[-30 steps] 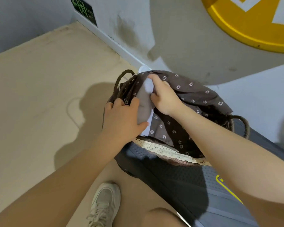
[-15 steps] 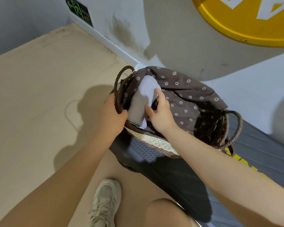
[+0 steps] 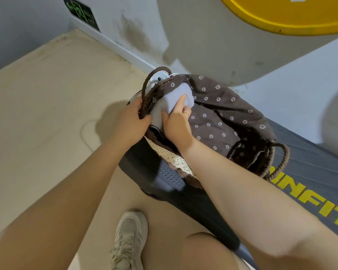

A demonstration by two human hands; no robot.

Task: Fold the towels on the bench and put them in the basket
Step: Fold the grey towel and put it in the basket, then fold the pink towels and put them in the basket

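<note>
That pale grey folded towel (image 3: 176, 100) looks soft, light and floppy, so I'd guess it's best pushed down flat with the palm or pinched along a folded edge, otherwise the fold will likely slump open; right now it's tucked against the left inner wall of the basket (image 3: 277, 160), which sits on the dark table (image 3: 310, 152). The left hand (image 3: 132, 121) is curled shut around the basket's left rim by the handle. The right hand (image 3: 177, 125) lies open on the towel, index finger pointing far and pressing it.

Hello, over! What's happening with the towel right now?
Left hand gripping basket rim. Right hand pressing folded towel into basket. Nothing blocking.
</note>
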